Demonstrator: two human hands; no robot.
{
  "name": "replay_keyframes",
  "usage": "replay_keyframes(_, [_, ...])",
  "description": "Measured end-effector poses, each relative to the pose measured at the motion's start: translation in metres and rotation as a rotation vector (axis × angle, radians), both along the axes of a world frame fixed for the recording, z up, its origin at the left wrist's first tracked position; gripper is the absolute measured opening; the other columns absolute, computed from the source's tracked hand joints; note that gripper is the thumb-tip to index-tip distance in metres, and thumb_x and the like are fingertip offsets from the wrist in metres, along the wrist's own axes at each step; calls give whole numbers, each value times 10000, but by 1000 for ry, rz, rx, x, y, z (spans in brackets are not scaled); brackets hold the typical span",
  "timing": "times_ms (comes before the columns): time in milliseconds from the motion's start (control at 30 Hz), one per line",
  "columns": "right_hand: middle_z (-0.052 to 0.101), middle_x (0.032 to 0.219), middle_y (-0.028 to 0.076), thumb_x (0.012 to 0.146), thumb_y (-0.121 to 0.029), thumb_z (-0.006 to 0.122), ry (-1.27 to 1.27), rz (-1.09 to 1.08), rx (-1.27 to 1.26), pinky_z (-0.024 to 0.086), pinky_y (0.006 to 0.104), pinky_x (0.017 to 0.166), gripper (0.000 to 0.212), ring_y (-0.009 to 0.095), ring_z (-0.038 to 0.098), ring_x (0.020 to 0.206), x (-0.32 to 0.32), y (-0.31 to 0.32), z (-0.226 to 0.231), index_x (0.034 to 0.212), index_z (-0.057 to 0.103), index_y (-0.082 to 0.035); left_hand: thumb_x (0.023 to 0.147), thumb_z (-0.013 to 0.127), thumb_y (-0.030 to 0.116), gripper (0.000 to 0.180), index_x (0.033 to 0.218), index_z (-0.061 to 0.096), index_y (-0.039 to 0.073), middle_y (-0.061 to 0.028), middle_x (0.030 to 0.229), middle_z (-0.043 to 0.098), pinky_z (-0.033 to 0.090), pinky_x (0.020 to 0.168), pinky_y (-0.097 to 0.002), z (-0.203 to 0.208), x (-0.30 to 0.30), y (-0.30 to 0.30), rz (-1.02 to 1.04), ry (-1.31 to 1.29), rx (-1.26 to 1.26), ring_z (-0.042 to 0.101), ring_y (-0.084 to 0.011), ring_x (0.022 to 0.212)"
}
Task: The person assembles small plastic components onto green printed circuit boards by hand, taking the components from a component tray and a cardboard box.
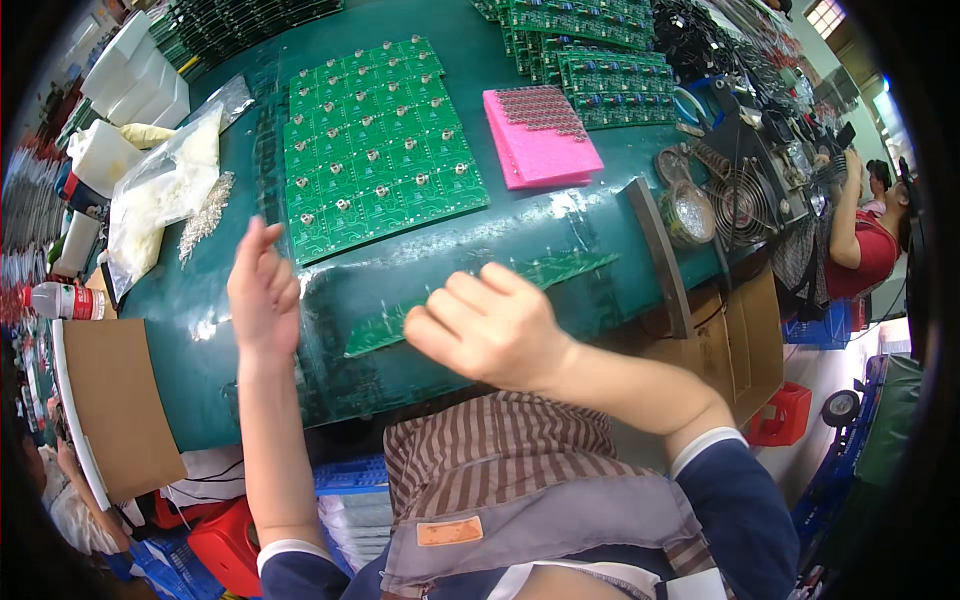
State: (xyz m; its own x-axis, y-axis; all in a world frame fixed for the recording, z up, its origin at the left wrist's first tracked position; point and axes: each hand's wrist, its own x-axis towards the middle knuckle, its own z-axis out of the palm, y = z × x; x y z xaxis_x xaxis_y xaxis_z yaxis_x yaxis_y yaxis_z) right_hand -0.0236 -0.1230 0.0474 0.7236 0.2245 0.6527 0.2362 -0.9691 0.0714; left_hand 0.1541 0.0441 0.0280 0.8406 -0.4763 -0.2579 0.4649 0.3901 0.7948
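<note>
Near the front edge of the green surface [200,340]: one narrow green circuit board [375,332], lying at a slant, its left end lower and closer to the person. Right hand [495,330] is over its middle, back of hand up, fingers curled into a fist, hiding part of the board. Can't tell if it touches the board or has anything inside the fist. Left hand [265,292] is off to the left, well apart from the right one, fingers bent in toward the palm; fingers slightly blurred, can't confirm whether anything is pinched there. Nearest to it is the lower left corner of the large green board array [385,150], rows of boards laid close together, each with round silver parts standing up.

Right of the array: pink foam block [545,160] with small metal parts [540,108] lined up on top. Behind that, stacked populated boards [618,90]. Left side: clear plastic bag [165,190] with pale contents, and just beside it a loose pile of small whitish parts [207,215]. Far right end: dark bar [660,260], wire spool [688,213], round fan grille [742,200]. Another person in a red top [865,245] sits beyond, at the right.
</note>
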Motion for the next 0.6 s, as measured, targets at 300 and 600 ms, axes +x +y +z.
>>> replay_keyframes(300, [612,996,45,667,-185,692,305,-7,461,417,337,712,273,211,559,915,-23,44,-41,909,621,-80,907,415,-10,222,1120,454,-61,-96,878,434,383,651,-273,26,-51,17,160,832,-665,405,-159,732])
replay_keyframes(600, [634,863,124,728,-91,650,115,-235,656,469,386,784,132,305,582,849,0,-88,-21,845,631,-33,928,543,145,285,1141,466,-28,-91,957,530,467,564,-150,4,-114,-25,-135,549,-136,481,-65,670])
